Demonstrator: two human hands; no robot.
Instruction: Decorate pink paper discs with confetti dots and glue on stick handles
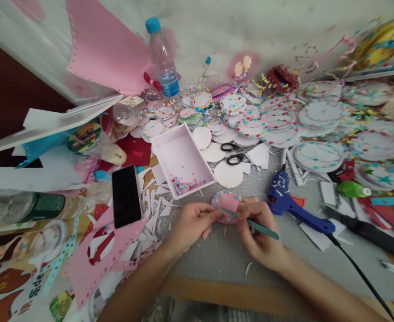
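Note:
A small pink disc with blue and pink dots round its rim lies on the grey mat. My right hand grips a thin green stick, whose far end reaches over the disc. At the disc's lower left edge is my left hand, thumb and index finger pinched together; anything between them is too small to make out. Just behind my left hand stands a white box with pink, red and blue confetti dots at its near end.
Black scissors and white paper circles lie behind the disc. A blue glue gun with a cable is at right. A phone, paper scraps and a bottle stand or lie left and behind. Decorated discs fill the back right.

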